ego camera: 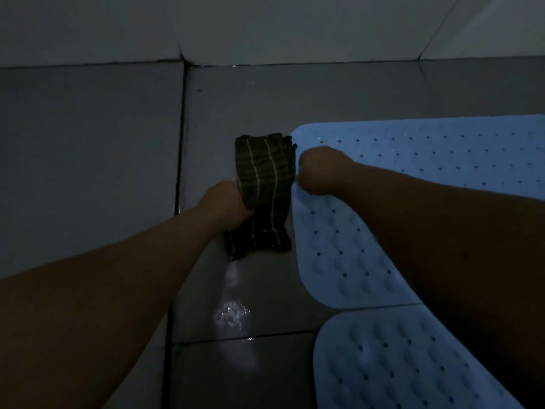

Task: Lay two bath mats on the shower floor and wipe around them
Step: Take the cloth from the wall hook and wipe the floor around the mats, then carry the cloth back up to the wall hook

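Dim shower floor (pixel 295 93), grey tiles, dark grout lines, pale wall (pixel 265 25) at the far edge. Two light-blue mats (pixel 442 160) down on the floor at right, dotted with small holes and raised bumps. Far mat the larger in view, its rounded corner near the middle of the frame. Near mat (pixel 398 364) just beside it toward the camera, edges almost touching, a thin strip of tile between.

Dark cloth (pixel 262 196) with pale stripes lay bunched on the tile, just left of the far mat, its right side against the mat's edge or very near it.

Left hand (pixel 227 208) clamped on the cloth at its left side, fingers curled into the folds, forearm stretched in from lower left. Left grip: closed around the cloth.

Right hand (pixel 321 169) at the far mat's left edge, near its rounded corner, fingers curled under, knuckles up. Seemed to pinch the mat's rim, though too dark to be sure; right grip: cannot tell. Right forearm crossed over both mats from the lower right.

Wet patch (pixel 233 314) glinted on the tile nearer the camera, below the cloth, a faint streak running up from it toward the cloth.
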